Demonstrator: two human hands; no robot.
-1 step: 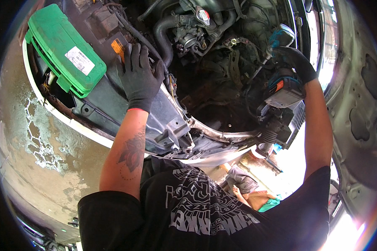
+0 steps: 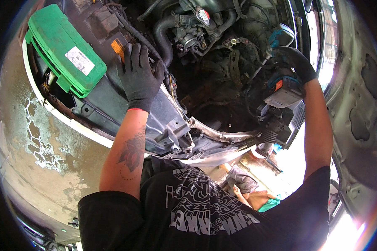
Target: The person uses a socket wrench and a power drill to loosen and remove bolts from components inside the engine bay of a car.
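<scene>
My left hand (image 2: pixel 140 75), in a dark glove, rests palm down with fingers spread on the black plastic cover (image 2: pixel 148 127) along the car's front edge. Its fingertips lie beside an orange label (image 2: pixel 118 48). On the right, my gloved right hand (image 2: pixel 296 60) is wrapped round the handle of a cordless impact wrench (image 2: pixel 285 37) with a blue and black body. The tool's battery (image 2: pixel 284 93) is below my hand. A long thin extension bar (image 2: pixel 259 70) slants from the tool down into the engine bay; its far end is lost in the dark.
A green plastic case (image 2: pixel 50 39) with a white label lies at the left on the car's front. Thick black hoses (image 2: pixel 161 39) and a radiator cap (image 2: pixel 202 16) are at the top middle. A ribbed intake hose (image 2: pixel 269 136) stands near the right. Another person's legs (image 2: pixel 255 196) show on the floor below.
</scene>
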